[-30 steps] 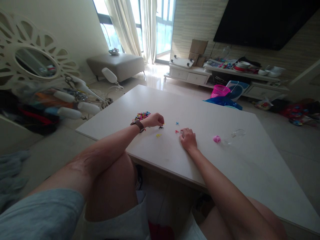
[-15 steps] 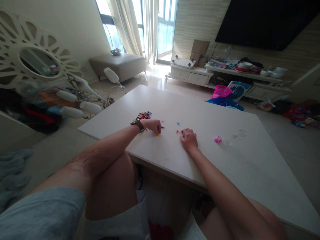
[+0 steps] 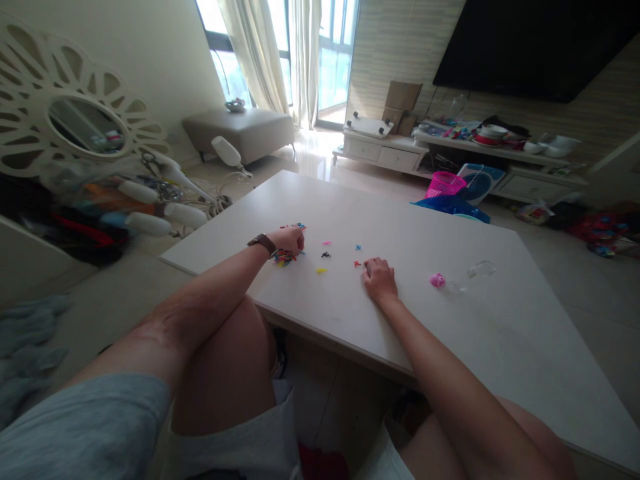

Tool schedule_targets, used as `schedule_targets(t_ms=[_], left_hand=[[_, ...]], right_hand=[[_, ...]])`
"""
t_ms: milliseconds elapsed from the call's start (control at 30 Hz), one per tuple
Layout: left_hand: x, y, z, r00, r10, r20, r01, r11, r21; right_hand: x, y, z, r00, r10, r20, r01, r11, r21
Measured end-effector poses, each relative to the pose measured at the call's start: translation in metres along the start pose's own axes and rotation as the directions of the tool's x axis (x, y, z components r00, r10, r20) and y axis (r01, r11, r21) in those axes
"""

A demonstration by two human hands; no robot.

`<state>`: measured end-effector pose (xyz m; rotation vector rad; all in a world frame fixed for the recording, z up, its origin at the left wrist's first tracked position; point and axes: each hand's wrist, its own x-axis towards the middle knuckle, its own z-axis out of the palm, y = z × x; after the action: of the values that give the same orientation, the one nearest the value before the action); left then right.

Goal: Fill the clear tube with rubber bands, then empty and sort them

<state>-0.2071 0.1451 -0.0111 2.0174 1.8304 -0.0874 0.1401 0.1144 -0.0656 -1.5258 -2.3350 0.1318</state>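
My left hand [image 3: 291, 239], with a brown-strapped watch on its wrist, reaches down into a pile of small colourful plastic pieces [image 3: 286, 258]. Its fingers are bent together at the pile's right side, and whatever they pinch is hidden. My right hand [image 3: 380, 279] rests on the table, fingers loosely bent and nothing seen in them. Just left of its fingertips lies a small red piece [image 3: 357, 264], with a blue piece [image 3: 359, 247] beyond. Between my hands a pink piece [image 3: 327, 243], a black piece [image 3: 325, 254] and a yellow piece [image 3: 321, 271] lie apart in a column.
On the white table [image 3: 475, 360], right of my right hand, are a pink rounded object [image 3: 437, 281] and a clear plastic piece [image 3: 481, 269]. A floor lamp with white shades [image 3: 185, 215] stands close to the left edge. Beyond the far edge sits a pink basket [image 3: 447, 184].
My left hand has left the yellow piece and moved left and away to the pile. The yellow piece stays on the table. My right hand has kept its place.
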Motion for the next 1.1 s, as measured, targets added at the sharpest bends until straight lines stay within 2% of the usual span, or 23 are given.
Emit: schedule_targets(t_ms=[200, 567, 933, 1100], left_hand=[[0.0, 0.006, 0.003, 0.999, -0.033, 0.013, 0.033, 0.999, 0.02], [-0.004, 0.015, -0.007, 0.997, -0.069, -0.021, 0.07, 0.997, 0.022], [-0.009, 0.019, -0.009, 0.995, -0.011, -0.1, 0.007, 0.999, -0.043], [-0.008, 0.016, -0.009, 0.997, -0.011, -0.075, 0.009, 1.0, -0.03]], right_hand=[[0.0, 0.0, 0.001, 1.0, 0.005, 0.004, -0.005, 1.0, -0.021], [0.0, 0.0, 0.002, 1.0, 0.0, 0.028, 0.002, 0.998, -0.055], [0.0, -0.001, 0.0, 1.0, 0.01, 0.024, -0.01, 1.0, -0.023], [0.0, -0.002, -0.001, 1.0, 0.009, 0.028, -0.009, 0.999, -0.032]])
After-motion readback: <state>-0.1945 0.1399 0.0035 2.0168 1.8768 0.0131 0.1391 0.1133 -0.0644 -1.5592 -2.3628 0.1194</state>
